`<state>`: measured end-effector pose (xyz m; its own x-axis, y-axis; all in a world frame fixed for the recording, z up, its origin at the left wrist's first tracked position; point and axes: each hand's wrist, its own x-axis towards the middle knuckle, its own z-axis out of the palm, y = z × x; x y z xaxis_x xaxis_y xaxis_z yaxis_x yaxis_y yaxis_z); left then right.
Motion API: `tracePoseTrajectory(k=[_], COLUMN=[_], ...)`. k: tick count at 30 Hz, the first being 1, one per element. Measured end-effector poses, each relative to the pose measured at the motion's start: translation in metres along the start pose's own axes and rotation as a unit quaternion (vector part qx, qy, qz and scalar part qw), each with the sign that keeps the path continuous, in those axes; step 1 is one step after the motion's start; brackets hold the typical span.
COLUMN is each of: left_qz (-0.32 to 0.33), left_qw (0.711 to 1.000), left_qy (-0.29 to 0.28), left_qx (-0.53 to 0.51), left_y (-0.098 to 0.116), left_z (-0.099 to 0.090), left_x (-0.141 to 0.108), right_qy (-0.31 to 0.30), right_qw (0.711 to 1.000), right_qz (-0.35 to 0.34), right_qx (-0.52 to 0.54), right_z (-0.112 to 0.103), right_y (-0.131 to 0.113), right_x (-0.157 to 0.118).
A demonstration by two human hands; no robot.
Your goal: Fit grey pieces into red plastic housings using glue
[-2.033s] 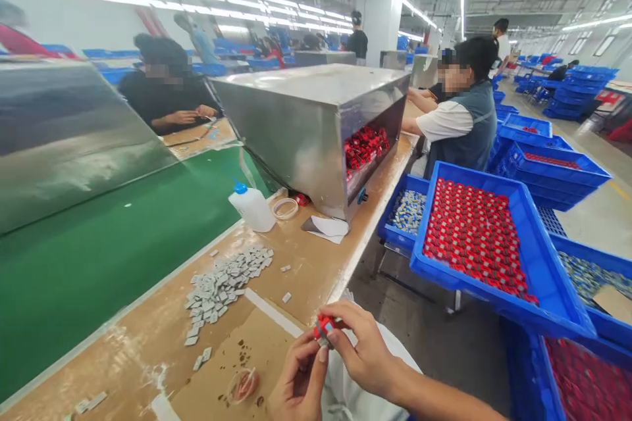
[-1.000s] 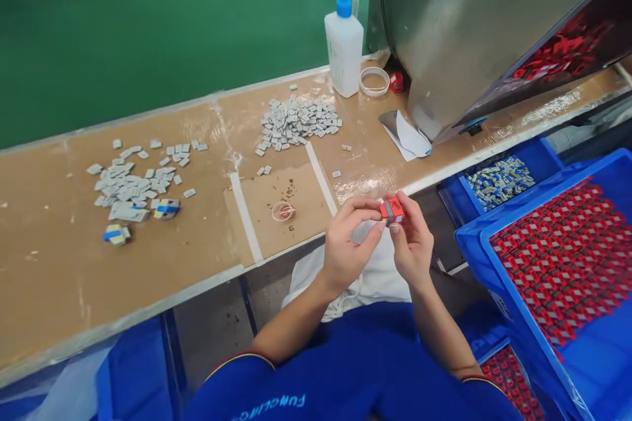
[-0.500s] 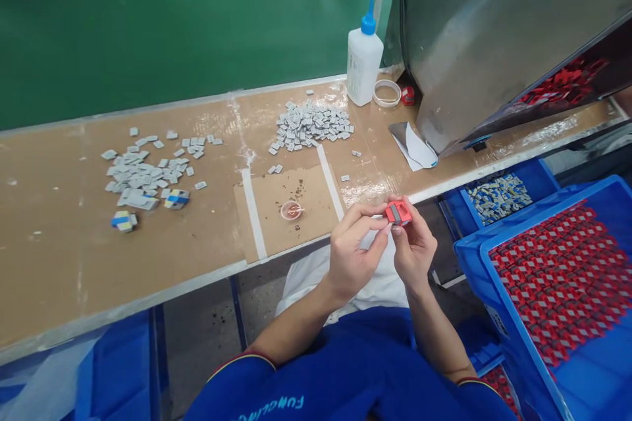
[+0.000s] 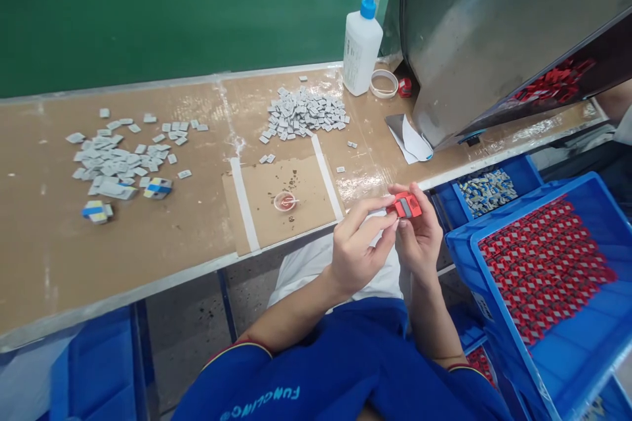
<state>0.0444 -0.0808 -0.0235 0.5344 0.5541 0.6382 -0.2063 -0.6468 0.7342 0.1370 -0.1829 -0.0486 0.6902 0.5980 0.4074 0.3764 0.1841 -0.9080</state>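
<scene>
R hand (image 4: pixel 419 233) gripping red plastic part (image 4: pixel 405 205); L hand (image 4: pixel 358 253) half-closed, just beside.

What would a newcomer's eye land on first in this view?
Probably the blue crate at lower right, packed with rows of red-and-white parts. Next comes the small red block at centre, held between the left hand and right hand. Then the scattered grey pieces on the brown bench top, left of the large steel housing.
</scene>
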Motion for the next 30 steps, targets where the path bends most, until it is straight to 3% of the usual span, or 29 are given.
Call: tracePoseTrajectory(k=[17, 23, 26, 30], left_qz=[-0.033, -0.043, -0.011, 0.047], left_qw=[0.999, 0.992, 0.991, 0.993], left_qy=[-0.02, -0.078, -0.091, -0.081], left_qx=[-0.025, -0.085, -0.094, -0.07], left_y=[-0.004, -0.01, -0.014, -0.02], left_z=[-0.004, -0.006, -0.001, 0.005], left_x=[0.004, 0.013, 0.013, 0.011], right_qy=[-0.004, 0.032, 0.04, 0.007], right_qw=[0.999, 0.997, 0.99, 0.982], right_qz=[-0.024, 0.069, 0.103, 0.138], right_qx=[-0.035, 0.031, 0.086, 0.131], right_z=[-0.005, -0.01, -0.008, -0.001], right_y=[-0.003, -0.003, -0.001, 0.002], right_x=[0.004, 0.006, 0.006, 0.005])
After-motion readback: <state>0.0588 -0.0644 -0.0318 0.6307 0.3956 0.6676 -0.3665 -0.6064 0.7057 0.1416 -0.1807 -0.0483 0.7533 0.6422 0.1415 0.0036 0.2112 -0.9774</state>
